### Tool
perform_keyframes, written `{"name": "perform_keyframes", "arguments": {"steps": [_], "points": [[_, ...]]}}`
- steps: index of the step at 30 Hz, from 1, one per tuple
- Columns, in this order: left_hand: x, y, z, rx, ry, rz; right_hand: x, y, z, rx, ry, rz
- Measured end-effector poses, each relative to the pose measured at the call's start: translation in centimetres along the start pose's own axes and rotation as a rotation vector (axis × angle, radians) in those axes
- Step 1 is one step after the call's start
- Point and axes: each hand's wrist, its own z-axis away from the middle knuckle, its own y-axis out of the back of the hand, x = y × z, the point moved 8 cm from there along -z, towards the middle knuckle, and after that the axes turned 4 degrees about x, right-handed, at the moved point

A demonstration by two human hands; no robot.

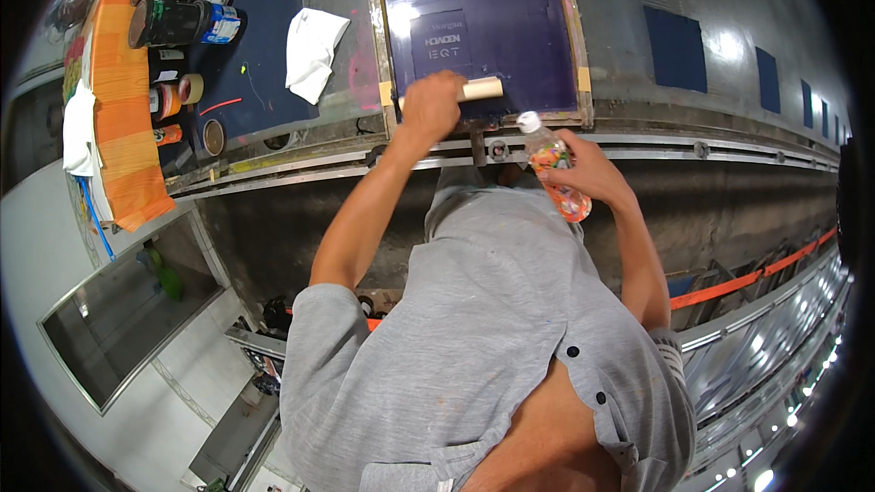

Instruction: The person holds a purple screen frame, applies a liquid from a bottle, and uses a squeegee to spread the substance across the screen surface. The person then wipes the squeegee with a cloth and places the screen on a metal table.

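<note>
A printing screen (510, 14) with purple-blue mesh and faint lettering lies ahead of me in a wooden frame (584, 68) with tape at its corners. Across its near end, my left hand (431, 107) is closed around a squeegee (483, 88) with a pale wooden bar; the hand hides its middle, and I cannot see its lower edge. My right hand (588, 169) grips a clear plastic bottle (550, 157) with a white cap and orange, multicoloured sides. The bottle tilts, cap toward the screen, just off the frame's near right corner, beside the table's metal rail.
White cloth (314, 50) lies on the table left of the screen. Farther left stand ink-stained jars (173, 23), a tape roll (190, 89) and an orange board (128, 128). Dark blue fabric pieces (675, 48) line the table to the right. A metal rail (629, 148) edges the table.
</note>
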Motion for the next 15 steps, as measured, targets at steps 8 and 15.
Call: {"name": "perform_keyframes", "arguments": {"steps": [8,15], "points": [[4.6,0.0,6.5,0.134,-0.103,-0.065,2.7,2.3,2.5,0.13,-0.005,-0.261],[0.1,4.7,0.6,-0.204,0.189,-0.135,2.9,2.0,2.4,0.135,0.023,-0.221]]}}
